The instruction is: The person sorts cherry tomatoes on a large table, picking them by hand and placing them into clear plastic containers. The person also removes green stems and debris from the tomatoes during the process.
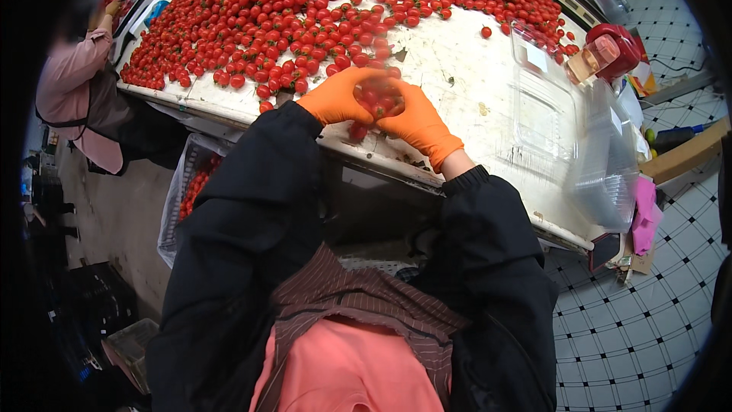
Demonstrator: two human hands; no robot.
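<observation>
Near the table's front edge, my two hands in orange gloves meet in a ring around several cherry tomatoes (375, 98). My left hand (335, 98) curls around them from the left, and my right hand (421, 123) closes in from the right. The tomatoes between the palms are smeared, and I cannot make out whether a clear container is around them. Just beyond my fingers spreads a large pile of red cherry tomatoes (282, 11) with green stems. A clear plastic container (545, 111) lies on the white table (457, 46) to the right.
Stacked clear containers (606, 172) stand at the table's right edge, near a red object (618, 49) and a pink cloth (646, 214). Below the table at left is a white crate (183, 183) with tomatoes. Another person (88, 91) works at far left.
</observation>
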